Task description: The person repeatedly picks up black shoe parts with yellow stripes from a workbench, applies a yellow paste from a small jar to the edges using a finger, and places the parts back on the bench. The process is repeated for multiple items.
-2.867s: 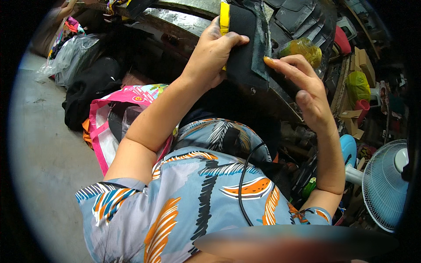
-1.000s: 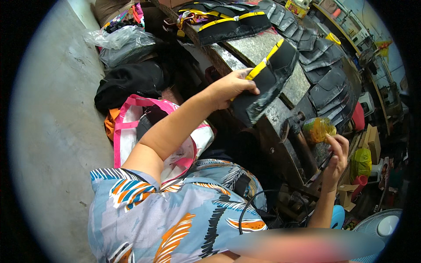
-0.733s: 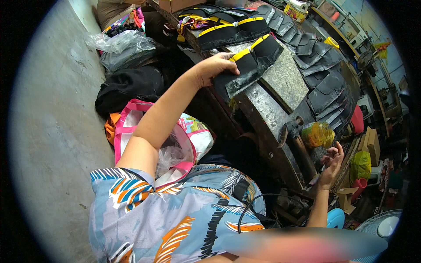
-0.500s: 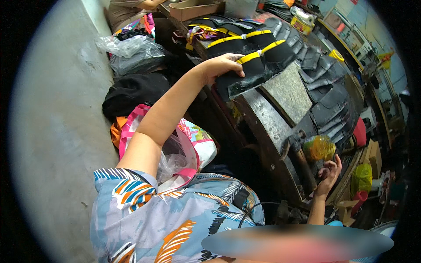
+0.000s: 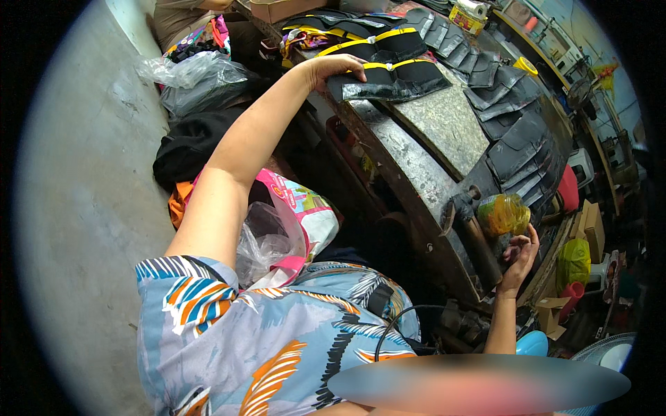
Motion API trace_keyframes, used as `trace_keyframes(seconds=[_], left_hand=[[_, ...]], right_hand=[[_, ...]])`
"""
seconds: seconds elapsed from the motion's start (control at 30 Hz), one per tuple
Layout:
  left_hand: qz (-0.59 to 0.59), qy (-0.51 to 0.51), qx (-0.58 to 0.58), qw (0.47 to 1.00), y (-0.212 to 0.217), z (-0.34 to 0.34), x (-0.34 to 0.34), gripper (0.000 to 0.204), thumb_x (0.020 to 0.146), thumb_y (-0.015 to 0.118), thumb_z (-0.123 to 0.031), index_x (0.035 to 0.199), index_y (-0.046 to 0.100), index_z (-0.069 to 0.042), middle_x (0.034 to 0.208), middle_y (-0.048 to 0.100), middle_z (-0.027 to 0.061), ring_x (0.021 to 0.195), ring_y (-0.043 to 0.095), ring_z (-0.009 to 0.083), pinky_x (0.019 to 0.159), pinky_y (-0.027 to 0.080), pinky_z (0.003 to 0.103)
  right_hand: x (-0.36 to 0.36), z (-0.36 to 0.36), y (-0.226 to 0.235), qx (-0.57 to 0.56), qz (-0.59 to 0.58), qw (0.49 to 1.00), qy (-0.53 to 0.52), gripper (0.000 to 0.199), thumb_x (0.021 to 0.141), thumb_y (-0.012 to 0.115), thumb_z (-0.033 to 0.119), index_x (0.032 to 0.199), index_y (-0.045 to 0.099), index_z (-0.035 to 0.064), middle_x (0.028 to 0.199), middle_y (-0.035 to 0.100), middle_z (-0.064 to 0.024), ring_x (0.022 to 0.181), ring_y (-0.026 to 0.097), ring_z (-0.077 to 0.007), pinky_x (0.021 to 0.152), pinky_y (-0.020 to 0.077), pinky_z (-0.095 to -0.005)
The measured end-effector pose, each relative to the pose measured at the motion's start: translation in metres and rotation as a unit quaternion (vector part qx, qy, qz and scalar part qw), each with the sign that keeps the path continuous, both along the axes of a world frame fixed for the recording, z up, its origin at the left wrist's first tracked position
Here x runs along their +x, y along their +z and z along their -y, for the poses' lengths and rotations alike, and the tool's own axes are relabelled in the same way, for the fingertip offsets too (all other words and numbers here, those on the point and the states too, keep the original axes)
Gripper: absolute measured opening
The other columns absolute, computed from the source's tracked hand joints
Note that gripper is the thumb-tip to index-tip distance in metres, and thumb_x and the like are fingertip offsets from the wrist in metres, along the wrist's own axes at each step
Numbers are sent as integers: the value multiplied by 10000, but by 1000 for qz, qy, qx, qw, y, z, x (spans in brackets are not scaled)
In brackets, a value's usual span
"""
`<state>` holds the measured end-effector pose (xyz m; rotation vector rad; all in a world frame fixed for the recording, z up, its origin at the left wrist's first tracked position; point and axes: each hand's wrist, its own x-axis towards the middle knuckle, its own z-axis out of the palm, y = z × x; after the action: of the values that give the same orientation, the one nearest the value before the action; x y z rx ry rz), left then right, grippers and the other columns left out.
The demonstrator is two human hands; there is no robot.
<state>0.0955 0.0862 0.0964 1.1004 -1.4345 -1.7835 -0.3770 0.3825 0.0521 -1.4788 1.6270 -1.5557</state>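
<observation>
My left hand (image 5: 334, 66) reaches far out along the workbench (image 5: 409, 180) and grips the near edge of a black piece with a yellow strip (image 5: 392, 80). The piece lies flat on the bench end, beside a stack of similar black and yellow pieces (image 5: 361, 41). My right hand (image 5: 520, 253) hovers low at the bench's near right edge, fingers loosely curled and apart, with nothing clearly in it. It is just below a yellow jar (image 5: 503, 213) and next to a hammer (image 5: 466, 225).
A grey stone slab (image 5: 437, 125) lies mid-bench, with rows of black pieces (image 5: 517, 139) overlapping to its right. Plastic bags (image 5: 194, 76), dark cloth and a pink bag (image 5: 302, 208) crowd the floor on the left. Cardboard boxes (image 5: 590, 232) and a fan (image 5: 610, 353) stand at right.
My left hand has carried the black and yellow piece away from me and laid it flat at the bench's far end. My right hand let go of it and dropped beside the jar.
</observation>
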Motion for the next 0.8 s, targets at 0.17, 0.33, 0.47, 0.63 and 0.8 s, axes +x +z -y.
trace_keyframes(seconds=[0.17, 0.33, 0.47, 0.63, 0.8], left_hand=[[-19, -2, 71, 997, -5, 5, -4, 139, 740, 651, -106, 877, 634, -91, 847, 639, 44, 646, 653, 133, 594, 584, 294], [49, -31, -26, 998, 12, -13, -13, 652, 717, 643, -76, 1355, 511, -83, 1025, 644, 104, 728, 666, 141, 665, 594, 290], [59, -50, -73, 994, 33, -29, -14, 774, 700, 658, -62, 1440, 438, -109, 1116, 631, 146, 760, 678, 167, 724, 596, 271], [48, 8, -97, 994, 56, -24, 24, 787, 699, 657, -84, 1452, 435, -148, 1070, 639, 158, 759, 693, 209, 723, 606, 331], [37, 84, -111, 990, 54, 14, 77, 530, 698, 685, -118, 1207, 570, -26, 978, 665, 172, 741, 699, 214, 658, 615, 355]], right_hand=[[0, 1, -2, -9, -6, 1000, -7, 541, 1004, 394, 457, 1383, 447, 74, 927, 519, -29, 652, 467, -78, 585, 367, -223], [3, 0, -1, -16, 14, 1000, 7, 544, 1013, 398, 455, 1386, 430, 62, 916, 510, -19, 650, 446, -70, 585, 362, -205], [6, 0, 1, -3, 13, 1000, -6, 558, 1012, 391, 475, 1388, 423, 65, 912, 508, -19, 651, 447, -67, 584, 361, -201], [7, 1, 2, -6, 4, 1000, -7, 564, 1010, 394, 480, 1389, 419, 63, 899, 509, -15, 651, 452, -64, 582, 365, -199], [7, 1, 1, -4, -2, 1000, -8, 565, 1009, 401, 475, 1389, 422, 58, 894, 515, -11, 655, 460, -63, 577, 366, -199]])
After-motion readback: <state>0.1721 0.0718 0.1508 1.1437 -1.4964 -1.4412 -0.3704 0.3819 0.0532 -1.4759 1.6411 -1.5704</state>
